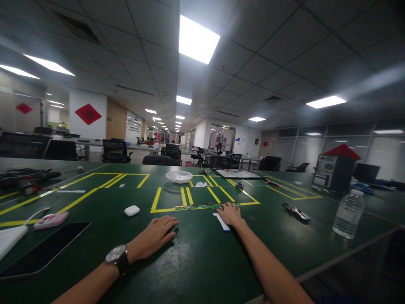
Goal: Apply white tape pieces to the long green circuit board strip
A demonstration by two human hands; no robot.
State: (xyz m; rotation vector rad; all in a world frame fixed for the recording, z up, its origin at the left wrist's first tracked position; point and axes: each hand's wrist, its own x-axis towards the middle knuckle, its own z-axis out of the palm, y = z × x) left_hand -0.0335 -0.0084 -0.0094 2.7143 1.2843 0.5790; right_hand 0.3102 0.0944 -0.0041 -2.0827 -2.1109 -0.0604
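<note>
Lying loosely spread, left hand point(154, 236) has room alongside; right hand's point(230, 214) grip at green strip's point(196, 207) end is unclear.

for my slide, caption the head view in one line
At a green table, right hand at a slim green strip, left hand with a wristwatch nearby.

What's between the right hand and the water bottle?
In the head view, a small dark and silver object lies between the right hand and the bottle, too unclear to name.
</note>
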